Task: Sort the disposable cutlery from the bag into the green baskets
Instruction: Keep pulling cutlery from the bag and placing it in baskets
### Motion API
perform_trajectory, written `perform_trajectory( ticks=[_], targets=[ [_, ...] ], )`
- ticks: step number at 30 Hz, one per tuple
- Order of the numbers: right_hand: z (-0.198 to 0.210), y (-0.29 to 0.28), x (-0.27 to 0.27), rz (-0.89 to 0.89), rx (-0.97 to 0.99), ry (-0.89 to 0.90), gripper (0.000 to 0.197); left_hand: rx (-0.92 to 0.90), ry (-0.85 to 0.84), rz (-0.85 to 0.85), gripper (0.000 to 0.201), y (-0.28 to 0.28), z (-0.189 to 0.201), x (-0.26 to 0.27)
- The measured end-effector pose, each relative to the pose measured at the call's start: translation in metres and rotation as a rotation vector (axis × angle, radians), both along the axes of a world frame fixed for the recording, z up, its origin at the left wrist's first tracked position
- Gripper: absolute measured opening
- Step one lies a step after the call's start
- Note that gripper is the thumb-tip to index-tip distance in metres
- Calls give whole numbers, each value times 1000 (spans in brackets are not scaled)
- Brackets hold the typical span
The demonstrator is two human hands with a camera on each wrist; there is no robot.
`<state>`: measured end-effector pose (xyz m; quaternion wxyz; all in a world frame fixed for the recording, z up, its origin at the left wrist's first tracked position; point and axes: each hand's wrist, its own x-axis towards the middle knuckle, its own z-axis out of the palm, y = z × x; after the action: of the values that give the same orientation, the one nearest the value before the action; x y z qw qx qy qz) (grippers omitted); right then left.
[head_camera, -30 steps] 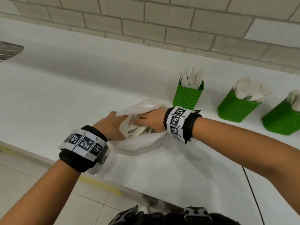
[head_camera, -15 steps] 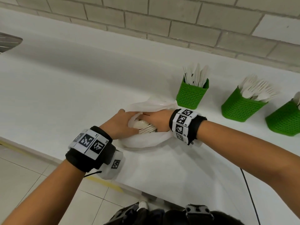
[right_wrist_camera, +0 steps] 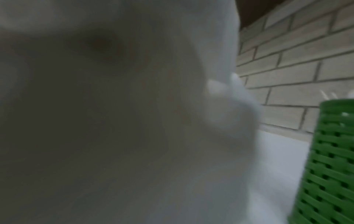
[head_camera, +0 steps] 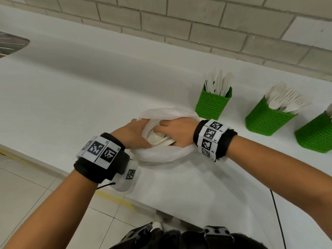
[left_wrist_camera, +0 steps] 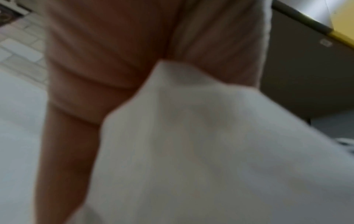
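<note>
A white plastic bag (head_camera: 161,155) lies on the white counter (head_camera: 89,97) with white cutlery (head_camera: 158,139) showing in its mouth. My left hand (head_camera: 133,133) grips the bag's left rim and holds it apart. My right hand (head_camera: 177,131) reaches inside the bag, fingers curled over the cutlery; its fingertips are hidden. Three green baskets stand to the right: one with knives (head_camera: 212,103), one with forks (head_camera: 267,117), one at the frame edge (head_camera: 316,135). The left wrist view shows the palm (left_wrist_camera: 107,63) against the bag (left_wrist_camera: 210,151). The right wrist view is filled by bag film (right_wrist_camera: 114,121) beside a green basket (right_wrist_camera: 329,166).
A brick wall (head_camera: 197,24) runs behind the counter. A metal sink edge (head_camera: 10,44) shows at far left. The counter's front edge drops to a tiled floor (head_camera: 36,191) with a yellow line. A black cable (head_camera: 276,212) hangs at lower right.
My right hand has gone deeper into the bag and settled over the cutlery. My left hand has shifted along the rim, pulling the mouth wider.
</note>
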<state>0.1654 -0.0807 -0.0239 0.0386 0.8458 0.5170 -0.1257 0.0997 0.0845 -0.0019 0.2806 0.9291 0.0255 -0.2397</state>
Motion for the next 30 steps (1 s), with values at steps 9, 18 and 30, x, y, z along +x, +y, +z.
perform_trajectory(
  ticks=[9, 18, 30],
  targets=[
    [-6, -7, 1, -175, 102, 2, 48, -128, -41, 0, 68, 7, 4, -8],
    [14, -18, 7, -221, 180, 226, 44, -238, -1, 36, 76, 5, 13, -7],
    [37, -17, -5, -397, 586, 558, 13, -296, 13, 52, 74, 6, 4, 4]
  ],
)
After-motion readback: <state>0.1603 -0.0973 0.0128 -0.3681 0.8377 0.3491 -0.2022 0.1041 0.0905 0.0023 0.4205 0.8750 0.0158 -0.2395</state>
